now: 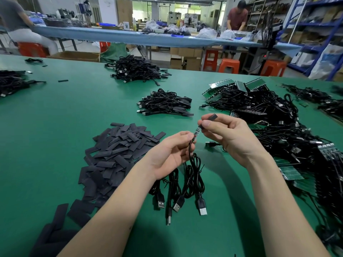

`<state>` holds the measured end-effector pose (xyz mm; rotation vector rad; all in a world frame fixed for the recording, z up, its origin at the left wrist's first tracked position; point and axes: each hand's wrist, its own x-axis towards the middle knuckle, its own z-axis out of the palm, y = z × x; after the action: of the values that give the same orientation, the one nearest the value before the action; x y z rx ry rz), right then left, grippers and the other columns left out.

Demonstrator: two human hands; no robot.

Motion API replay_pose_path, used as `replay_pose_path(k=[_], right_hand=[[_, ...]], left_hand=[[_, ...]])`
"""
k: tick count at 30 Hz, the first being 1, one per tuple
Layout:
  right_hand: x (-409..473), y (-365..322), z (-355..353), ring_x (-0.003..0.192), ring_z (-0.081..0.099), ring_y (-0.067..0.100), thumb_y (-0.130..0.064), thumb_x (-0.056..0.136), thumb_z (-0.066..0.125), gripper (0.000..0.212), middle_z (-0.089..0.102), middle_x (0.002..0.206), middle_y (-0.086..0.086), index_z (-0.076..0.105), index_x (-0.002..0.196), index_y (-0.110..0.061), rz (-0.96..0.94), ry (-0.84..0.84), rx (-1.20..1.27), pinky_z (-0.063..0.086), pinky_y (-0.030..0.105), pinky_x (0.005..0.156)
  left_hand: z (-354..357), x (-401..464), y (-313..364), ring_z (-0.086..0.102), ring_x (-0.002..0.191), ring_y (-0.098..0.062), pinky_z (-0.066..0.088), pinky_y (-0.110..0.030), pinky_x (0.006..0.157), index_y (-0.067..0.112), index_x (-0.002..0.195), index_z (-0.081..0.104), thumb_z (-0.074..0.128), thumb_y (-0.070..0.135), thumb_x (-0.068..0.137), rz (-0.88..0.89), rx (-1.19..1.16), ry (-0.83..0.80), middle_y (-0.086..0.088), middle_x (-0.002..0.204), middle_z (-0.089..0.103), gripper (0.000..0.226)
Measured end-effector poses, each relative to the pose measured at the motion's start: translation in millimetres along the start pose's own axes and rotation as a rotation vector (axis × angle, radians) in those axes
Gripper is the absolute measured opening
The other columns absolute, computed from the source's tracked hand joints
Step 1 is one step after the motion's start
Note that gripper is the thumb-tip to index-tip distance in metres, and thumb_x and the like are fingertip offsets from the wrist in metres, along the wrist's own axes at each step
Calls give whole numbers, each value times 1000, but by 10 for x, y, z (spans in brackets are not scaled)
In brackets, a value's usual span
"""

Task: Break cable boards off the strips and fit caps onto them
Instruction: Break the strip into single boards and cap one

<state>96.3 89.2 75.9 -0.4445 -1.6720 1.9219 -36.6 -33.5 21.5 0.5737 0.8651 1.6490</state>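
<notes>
Left hand pinches cable board at its wire end; right hand pinches cap partway over the tip. Spare caps pile lies left of the left hand. Advice: keep board and cap in line, then slide fully on.

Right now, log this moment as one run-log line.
left hand: pinches cable board | right hand: slides cap on | cap part-on
</notes>
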Motion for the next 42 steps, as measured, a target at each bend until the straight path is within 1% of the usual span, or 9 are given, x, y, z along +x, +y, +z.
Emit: replay_pose_path(k=[6, 12, 17, 21, 25, 31, 33, 37, 42], right_hand=[[-11, -4, -40, 83, 70, 15, -26, 59, 86, 35, 77, 95, 15, 80, 90, -12, 27, -18, -54, 56, 19, 76], [-57, -25, -176, 73, 69, 9, -19, 68, 79, 19, 77, 96, 8, 82, 86, -16, 184, -155, -37, 57, 17, 70], [-82, -47, -222, 74, 70, 9, -19, 64, 81, 24, 77, 96, 8, 82, 88, -17, 200, -214, -56, 57, 17, 70], [-87, -36, -166, 74, 70, 12, -20, 63, 82, 25, 77, 96, 11, 82, 88, -18, 142, -217, -84, 57, 19, 71], [-64, 57, -51, 72, 69, 12, -15, 67, 79, 18, 74, 94, 16, 80, 84, -16, 98, -184, -75, 55, 18, 69], [-58, 22, -118, 73, 68, 10, -23, 65, 84, 26, 76, 87, 8, 81, 90, -17, 125, -240, -139, 55, 18, 71], [-55, 35, -138, 73, 67, 11, -26, 64, 85, 29, 74, 84, 8, 81, 90, -17, 127, -221, -168, 55, 18, 71], [-43, 58, -164, 65, 64, 9, -29, 59, 86, 29, 74, 90, 11, 81, 85, -16, 125, -111, -97, 55, 17, 67], [-44, 51, -252, 66, 63, 7, -32, 62, 84, 25, 75, 92, 5, 81, 81, -15, 141, -71, -113, 56, 15, 69]], left_hand=[[27, -14, 13, 60, 62, -6, 49, -16, 57, 17, 90, 62, 70, 16, 78, -11, 40, 9, 3, 78, 63, 14], [37, -25, 5, 59, 63, -6, 47, -14, 58, 17, 90, 60, 69, 15, 79, -10, 129, -20, 3, 78, 63, 15], [29, -26, -2, 60, 64, -8, 49, -16, 60, 19, 92, 61, 70, 15, 79, -23, 188, -41, 3, 77, 61, 16], [34, -27, -9, 62, 64, -8, 49, -18, 65, 15, 101, 58, 71, 14, 80, -1, 161, -36, 2, 77, 63, 25], [52, -23, -6, 62, 64, -6, 50, -17, 61, 8, 118, 51, 71, 13, 80, 49, 118, -5, -1, 82, 60, 43], [31, -20, -9, 63, 67, -8, 52, -16, 64, 12, 104, 57, 70, 14, 80, 27, 111, -23, 0, 79, 65, 27], [31, -5, -28, 65, 70, -9, 52, -16, 65, 14, 100, 59, 73, 14, 83, 35, 134, -19, -1, 81, 67, 22], [36, 19, -64, 69, 80, -12, 54, -21, 74, 14, 101, 58, 77, 13, 79, 83, 171, -13, -2, 89, 72, 29], [22, 18, -72, 71, 83, -14, 54, -18, 72, 11, 103, 59, 75, 0, 83, 105, 166, -10, -3, 90, 73, 28]])
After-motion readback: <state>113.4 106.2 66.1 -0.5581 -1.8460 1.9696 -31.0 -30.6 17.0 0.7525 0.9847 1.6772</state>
